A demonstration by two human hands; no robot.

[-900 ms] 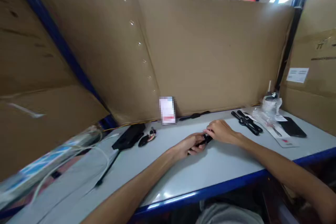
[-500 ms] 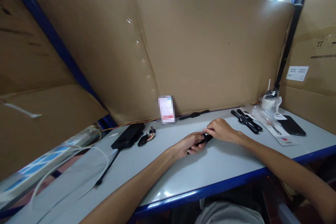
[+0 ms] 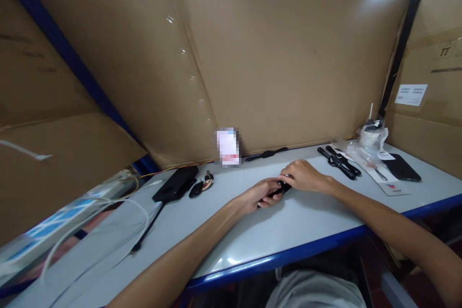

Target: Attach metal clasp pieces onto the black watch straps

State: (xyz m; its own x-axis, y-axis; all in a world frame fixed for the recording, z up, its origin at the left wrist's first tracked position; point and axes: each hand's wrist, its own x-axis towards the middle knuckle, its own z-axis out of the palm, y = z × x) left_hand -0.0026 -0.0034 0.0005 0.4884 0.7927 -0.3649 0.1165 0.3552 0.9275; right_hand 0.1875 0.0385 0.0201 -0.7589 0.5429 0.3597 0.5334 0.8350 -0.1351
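Observation:
Both of my hands meet over the middle of the grey table point(image 3: 252, 236). My left hand point(image 3: 260, 193) is curled round a small black object point(image 3: 280, 188), probably a watch with its strap. My right hand point(image 3: 305, 176) pinches the far end of the same black object with closed fingers. Most of the object is hidden between the two hands. A black strap point(image 3: 266, 155) lies just behind them along the cardboard wall point(image 3: 288, 57).
Black straps point(image 3: 339, 161), a clear bag point(image 3: 361, 161), a wrapped white item point(image 3: 371, 134) and a black phone point(image 3: 402, 168) lie at the right. A black pouch point(image 3: 176, 185), a key fob point(image 3: 201, 187) and white cables point(image 3: 108, 221) lie at the left. The table's blue front edge point(image 3: 306, 250) runs below.
The view has tilted slightly, shifting everything a little upward. My hands stay together on the black object, with almost no change in their grip.

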